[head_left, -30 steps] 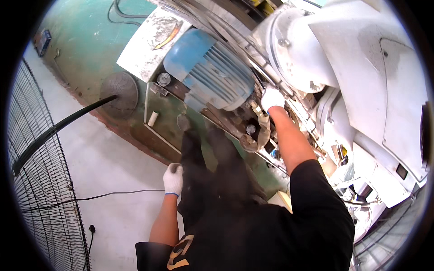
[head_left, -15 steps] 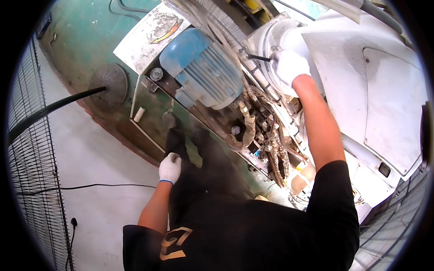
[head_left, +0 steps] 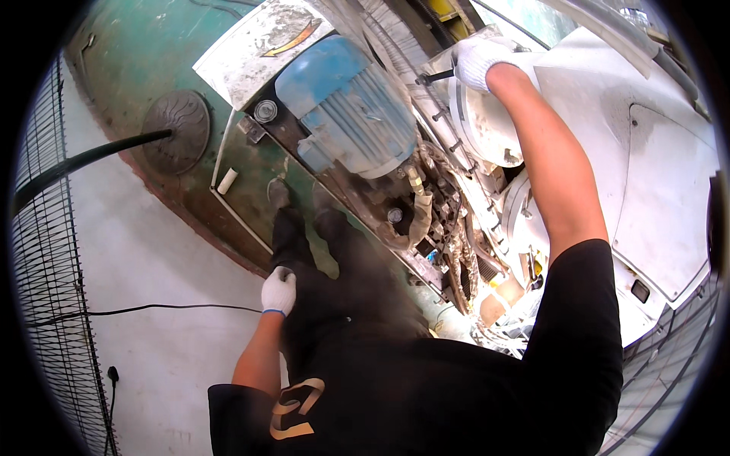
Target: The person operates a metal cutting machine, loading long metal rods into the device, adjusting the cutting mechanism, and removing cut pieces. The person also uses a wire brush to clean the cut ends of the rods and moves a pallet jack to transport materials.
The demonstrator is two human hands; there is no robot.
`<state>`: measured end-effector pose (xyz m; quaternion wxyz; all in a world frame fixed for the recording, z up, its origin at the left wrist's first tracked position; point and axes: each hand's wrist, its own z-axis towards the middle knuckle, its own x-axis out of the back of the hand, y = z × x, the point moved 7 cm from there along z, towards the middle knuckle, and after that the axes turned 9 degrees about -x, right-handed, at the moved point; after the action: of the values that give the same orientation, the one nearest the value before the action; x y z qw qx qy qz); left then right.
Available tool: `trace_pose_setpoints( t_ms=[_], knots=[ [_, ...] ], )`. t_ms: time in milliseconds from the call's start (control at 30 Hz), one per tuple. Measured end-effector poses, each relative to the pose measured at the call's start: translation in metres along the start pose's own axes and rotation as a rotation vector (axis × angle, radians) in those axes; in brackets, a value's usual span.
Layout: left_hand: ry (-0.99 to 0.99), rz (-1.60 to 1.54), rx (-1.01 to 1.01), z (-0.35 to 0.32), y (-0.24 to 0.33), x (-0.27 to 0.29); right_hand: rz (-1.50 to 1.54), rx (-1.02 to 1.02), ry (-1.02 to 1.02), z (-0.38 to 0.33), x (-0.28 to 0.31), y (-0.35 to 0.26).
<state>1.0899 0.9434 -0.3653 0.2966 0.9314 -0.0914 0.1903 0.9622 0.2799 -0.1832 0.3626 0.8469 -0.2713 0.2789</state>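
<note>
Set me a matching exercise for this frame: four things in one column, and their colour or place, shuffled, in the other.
Things:
1. motor
2. right hand
3. left hand
4. cable

Place or colour:
A. lies on the pale floor, lower left
B. blue, ribbed housing
C. gloved, low by the dark trouser leg
D. gloved, up at a dark handle on the white machine

Pairs: 1-B, 2-D, 3-C, 4-A

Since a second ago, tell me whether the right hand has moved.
Yes. The right hand rose from beside the blue motor to a dark handle above it.
</note>
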Motion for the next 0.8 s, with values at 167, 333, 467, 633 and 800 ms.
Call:
trace_pose_setpoints(
  t_ms=[167, 333, 467, 633, 800],
  knots=[
    [-0.019, 0.007, 0.024, 0.002, -0.003, -0.007, -0.066, 0.021, -0.076, 0.014, 0.007, -0.016],
    [-0.012, 0.008, 0.017, 0.006, -0.009, -0.011, -0.034, -0.008, -0.137, 0.041, -0.005, -0.019],
    [0.004, -0.017, 0.026, 0.008, -0.009, -0.011, -0.094, 0.018, -0.112, 0.042, 0.008, -0.034],
    [0.014, -0.008, -0.003, 0.014, -0.009, -0.011, -0.142, 0.011, -0.135, 0.036, 0.015, -0.042],
    [-0.005, 0.027, 0.021, 0.019, -0.002, -0.012, -0.011, -0.018, -0.061, -0.027, -0.021, -0.029]
  ],
)
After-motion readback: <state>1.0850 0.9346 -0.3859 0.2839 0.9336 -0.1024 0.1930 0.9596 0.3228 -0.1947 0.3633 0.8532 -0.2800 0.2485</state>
